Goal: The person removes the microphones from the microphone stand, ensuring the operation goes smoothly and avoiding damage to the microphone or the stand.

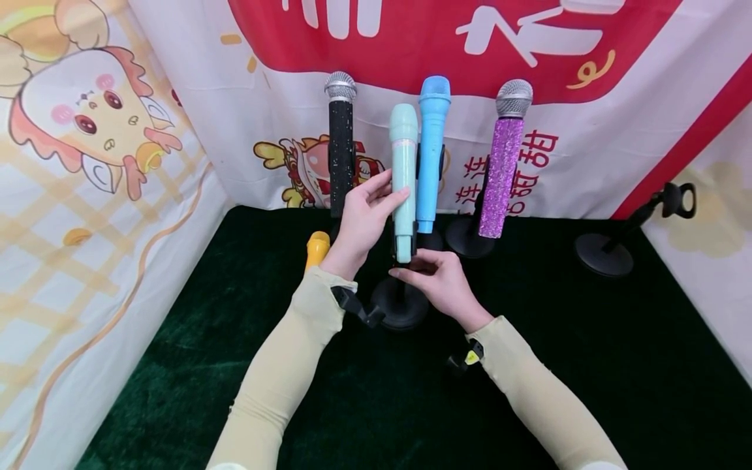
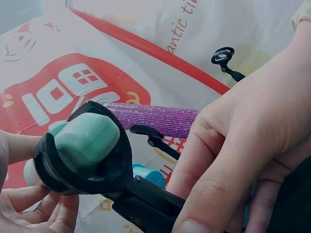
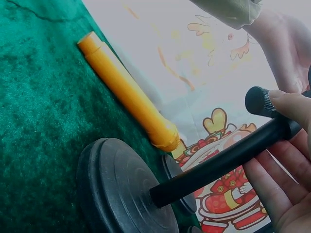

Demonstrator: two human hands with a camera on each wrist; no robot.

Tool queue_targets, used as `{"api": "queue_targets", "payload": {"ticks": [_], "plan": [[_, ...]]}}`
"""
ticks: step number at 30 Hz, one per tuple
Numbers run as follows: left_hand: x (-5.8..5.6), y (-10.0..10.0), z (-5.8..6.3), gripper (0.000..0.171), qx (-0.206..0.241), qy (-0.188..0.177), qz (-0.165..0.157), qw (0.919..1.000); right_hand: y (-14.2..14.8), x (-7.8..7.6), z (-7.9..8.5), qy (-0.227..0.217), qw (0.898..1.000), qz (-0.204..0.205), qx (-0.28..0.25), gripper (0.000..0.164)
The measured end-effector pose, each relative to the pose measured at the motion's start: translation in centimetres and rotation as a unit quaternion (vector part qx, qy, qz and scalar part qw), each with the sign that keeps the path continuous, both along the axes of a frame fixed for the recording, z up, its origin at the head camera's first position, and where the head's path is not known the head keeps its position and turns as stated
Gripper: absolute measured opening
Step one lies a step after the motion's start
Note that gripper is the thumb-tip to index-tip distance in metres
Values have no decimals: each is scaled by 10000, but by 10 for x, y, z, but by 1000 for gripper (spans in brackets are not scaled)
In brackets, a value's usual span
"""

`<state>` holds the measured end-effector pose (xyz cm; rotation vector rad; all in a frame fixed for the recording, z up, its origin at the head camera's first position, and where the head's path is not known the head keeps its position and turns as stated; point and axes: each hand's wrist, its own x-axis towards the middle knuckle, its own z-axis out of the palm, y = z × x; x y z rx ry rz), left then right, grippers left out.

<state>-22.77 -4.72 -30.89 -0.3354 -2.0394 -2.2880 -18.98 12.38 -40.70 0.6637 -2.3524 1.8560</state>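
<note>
A mint-green microphone [image 1: 403, 166] stands tilted in the black clip [image 2: 124, 160] of a desk stand. My left hand [image 1: 361, 219] holds its barrel between thumb and fingers. Below the clip, my right hand [image 1: 443, 281] grips the upper stand, with the thumb at the knurled knob [image 3: 260, 102] and fingers around the black pole [image 3: 218, 167]. The round base [image 1: 401, 303] rests on the green cloth. From beneath, the left wrist view shows the microphone's butt end [image 2: 90, 141] poking through the clip ring.
Behind stand a black microphone [image 1: 341, 150], a blue one [image 1: 433, 143] and a glittery purple one [image 1: 502, 176] on stands. A yellow microphone [image 3: 129, 90] lies on the green cloth [image 1: 529, 391] at left. An empty-clipped stand [image 1: 605, 254] is at far right, before the printed backdrop [image 1: 282, 98].
</note>
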Motion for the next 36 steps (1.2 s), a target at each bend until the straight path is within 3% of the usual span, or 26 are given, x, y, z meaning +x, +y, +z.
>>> {"api": "queue_targets", "payload": {"ticks": [18, 24, 36], "plan": [[-4, -2, -2, 43, 227, 226, 377, 9988, -1, 1, -2, -126, 9999, -76, -63, 17], [-5, -1, -3, 42, 437, 97, 376, 9983, 0, 2, -2, -46, 9999, -92, -123, 18], [4, -6, -1, 55, -146, -139, 81, 9998, 0, 3, -2, -53, 9998, -47, -175, 23]]}}
